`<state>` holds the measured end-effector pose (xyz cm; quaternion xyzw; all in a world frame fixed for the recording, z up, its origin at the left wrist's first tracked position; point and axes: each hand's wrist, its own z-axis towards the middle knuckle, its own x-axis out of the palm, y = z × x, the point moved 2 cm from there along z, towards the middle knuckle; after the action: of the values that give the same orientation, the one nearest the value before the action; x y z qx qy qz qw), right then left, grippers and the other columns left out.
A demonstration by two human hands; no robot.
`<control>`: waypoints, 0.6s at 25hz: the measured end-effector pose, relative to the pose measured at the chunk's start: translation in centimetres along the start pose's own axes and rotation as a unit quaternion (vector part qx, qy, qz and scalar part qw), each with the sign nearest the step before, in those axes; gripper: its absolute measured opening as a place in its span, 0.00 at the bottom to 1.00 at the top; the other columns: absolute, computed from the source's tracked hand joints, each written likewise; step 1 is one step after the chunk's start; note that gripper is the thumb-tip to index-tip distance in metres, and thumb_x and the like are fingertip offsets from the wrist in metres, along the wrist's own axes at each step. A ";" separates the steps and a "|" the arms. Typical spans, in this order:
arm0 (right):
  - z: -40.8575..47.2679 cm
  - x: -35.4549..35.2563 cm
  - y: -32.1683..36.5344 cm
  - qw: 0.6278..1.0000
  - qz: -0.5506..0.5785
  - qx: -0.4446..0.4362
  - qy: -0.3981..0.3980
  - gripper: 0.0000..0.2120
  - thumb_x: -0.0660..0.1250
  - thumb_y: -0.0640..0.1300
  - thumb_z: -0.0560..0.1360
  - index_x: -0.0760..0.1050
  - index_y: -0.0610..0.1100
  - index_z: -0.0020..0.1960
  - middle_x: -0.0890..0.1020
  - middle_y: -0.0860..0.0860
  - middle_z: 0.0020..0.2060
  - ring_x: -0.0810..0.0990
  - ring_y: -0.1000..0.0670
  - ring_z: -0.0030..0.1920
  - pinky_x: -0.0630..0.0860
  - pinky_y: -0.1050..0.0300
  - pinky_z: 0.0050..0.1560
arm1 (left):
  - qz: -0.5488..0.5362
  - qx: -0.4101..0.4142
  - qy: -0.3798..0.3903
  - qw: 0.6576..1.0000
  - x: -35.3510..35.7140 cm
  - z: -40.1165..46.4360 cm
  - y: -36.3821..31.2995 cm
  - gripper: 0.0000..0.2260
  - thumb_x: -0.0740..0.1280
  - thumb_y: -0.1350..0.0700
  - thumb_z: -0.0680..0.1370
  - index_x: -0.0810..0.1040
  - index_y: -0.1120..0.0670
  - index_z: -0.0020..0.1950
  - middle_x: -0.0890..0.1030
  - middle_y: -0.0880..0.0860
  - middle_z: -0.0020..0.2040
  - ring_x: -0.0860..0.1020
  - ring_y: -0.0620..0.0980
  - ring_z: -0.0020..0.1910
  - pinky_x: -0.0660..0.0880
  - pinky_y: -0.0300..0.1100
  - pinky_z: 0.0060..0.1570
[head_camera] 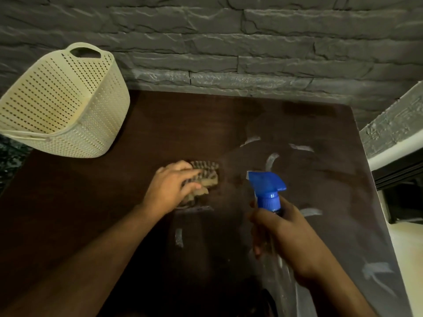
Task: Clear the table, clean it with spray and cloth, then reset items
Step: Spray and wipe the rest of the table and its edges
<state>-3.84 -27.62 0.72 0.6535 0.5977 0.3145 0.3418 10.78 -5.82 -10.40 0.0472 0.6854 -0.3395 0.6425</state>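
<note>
Nearest the camera, 2 bare forearms reach forward over the dark brown table point(96, 202); the right hand point(283, 236) is wrapped around the neck of a spray bottle point(269, 193), fingers curled closed on it below the blue collar; the bottle's blue trigger head stands above the fist with its nozzle pointing left and away, and the clear body runs down under the palm, mostly hidden. Pale wet streaks point(272, 160) lie scattered on the tabletop around and beyond the bottle, on the right half of the surface and near the front right edge. Further out and to the left, the left hand point(174, 186) lies palm down with its fingers spread and pressed on a crumpled striped cloth point(206, 177), brown and beige, which lies on the table near its middle; the hand holds it flat against the wood rather than clenching it; the picture is blurred there. Beyond that, at the far left corner, a cream perforated basket point(64, 104) with handle cut-outs sits tilted, its opening turned toward the camera; behind the table stands a grey stone-pattern wall point(229, 42).
</note>
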 end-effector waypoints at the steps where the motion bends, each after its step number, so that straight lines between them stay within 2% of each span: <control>1: 0.2 -0.2 0.1 1.000 -0.005 -0.004 -0.002 0.07 0.66 0.37 0.73 0.72 0.37 0.49 0.75 0.44 0.28 0.74 0.43 0.29 0.75 0.49 0.33 | 0.004 -0.047 -0.028 0.999 -0.6 1.2 1.9 0.19 0.66 0.43 0.75 0.80 0.50 0.62 0.78 0.50 0.55 0.78 0.52 0.54 0.73 0.46 0.52; 3: 0.7 -0.3 0.4 1.000 -0.017 -0.012 -0.005 0.06 0.66 0.37 0.73 0.72 0.38 0.49 0.75 0.44 0.28 0.73 0.44 0.28 0.75 0.50 0.32 | 0.035 -0.176 -0.062 0.982 -1.9 6.1 4.4 0.20 0.67 0.44 0.76 0.78 0.53 0.63 0.77 0.55 0.58 0.77 0.56 0.56 0.73 0.47 0.54; 4: 0.9 -0.3 0.5 1.000 -0.017 -0.016 -0.007 0.06 0.66 0.37 0.73 0.72 0.39 0.49 0.75 0.44 0.28 0.73 0.44 0.28 0.75 0.52 0.31 | 0.037 -0.205 -0.059 0.976 -2.1 8.4 4.0 0.20 0.66 0.44 0.76 0.77 0.52 0.64 0.76 0.55 0.59 0.76 0.57 0.57 0.73 0.48 0.54; 6: 0.9 -0.1 0.9 1.000 -0.003 -0.021 -0.008 0.07 0.66 0.37 0.73 0.72 0.37 0.51 0.75 0.44 0.29 0.73 0.45 0.28 0.74 0.54 0.28 | 0.038 -0.160 -0.016 0.986 -0.2 9.4 -0.2 0.18 0.65 0.43 0.77 0.77 0.50 0.63 0.76 0.53 0.58 0.76 0.55 0.55 0.71 0.44 0.51; 8: 0.6 -0.2 1.3 1.000 0.010 -0.020 -0.001 0.09 0.66 0.37 0.73 0.72 0.36 0.52 0.75 0.42 0.29 0.73 0.45 0.27 0.74 0.56 0.28 | 0.024 -0.049 0.024 0.998 1.4 4.5 -3.9 0.17 0.64 0.43 0.77 0.78 0.47 0.62 0.77 0.49 0.55 0.77 0.51 0.53 0.70 0.40 0.48; 9: 0.4 -0.4 1.4 1.000 0.010 -0.016 0.002 0.09 0.66 0.38 0.73 0.72 0.36 0.52 0.75 0.42 0.29 0.74 0.45 0.27 0.75 0.55 0.29 | 0.018 -0.012 0.016 1.000 1.6 1.4 -3.9 0.17 0.64 0.41 0.76 0.78 0.46 0.62 0.77 0.48 0.55 0.77 0.49 0.53 0.72 0.40 0.48; 10: 0.2 -0.6 1.3 1.000 0.009 -0.012 0.004 0.09 0.66 0.38 0.73 0.72 0.37 0.52 0.75 0.42 0.29 0.74 0.45 0.28 0.75 0.54 0.31 | 0.021 -0.020 -0.005 1.000 0.9 -0.3 -2.6 0.18 0.63 0.40 0.76 0.79 0.46 0.61 0.77 0.47 0.55 0.78 0.50 0.52 0.73 0.41 0.47; 11: 0.2 -0.9 1.1 1.000 0.009 -0.011 0.004 0.09 0.66 0.38 0.73 0.72 0.37 0.52 0.75 0.43 0.29 0.74 0.45 0.28 0.75 0.53 0.32 | 0.028 -0.055 -0.041 0.997 0.1 0.0 -0.8 0.18 0.64 0.41 0.76 0.79 0.47 0.61 0.78 0.48 0.55 0.79 0.51 0.52 0.74 0.43 0.47; 13: 0.3 -1.2 0.6 1.000 0.009 -0.007 -0.004 0.09 0.67 0.38 0.73 0.72 0.38 0.51 0.74 0.43 0.30 0.74 0.45 0.29 0.75 0.53 0.32 | 0.060 -0.174 -0.063 0.981 -0.9 4.6 2.0 0.18 0.65 0.42 0.77 0.77 0.48 0.63 0.76 0.52 0.58 0.78 0.56 0.54 0.74 0.47 0.49; 15: 0.5 -1.3 0.2 1.000 0.016 -0.001 -0.012 0.09 0.67 0.38 0.72 0.73 0.38 0.51 0.74 0.44 0.31 0.73 0.45 0.30 0.76 0.52 0.32 | 0.073 -0.204 -0.065 0.974 -0.5 10.1 1.2 0.19 0.63 0.43 0.78 0.75 0.48 0.65 0.75 0.54 0.61 0.76 0.58 0.56 0.73 0.48 0.52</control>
<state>-3.40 -28.91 0.57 0.6661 0.5830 0.3127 0.3444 20.03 -10.00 -9.90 -0.0569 0.6917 -0.1470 0.7047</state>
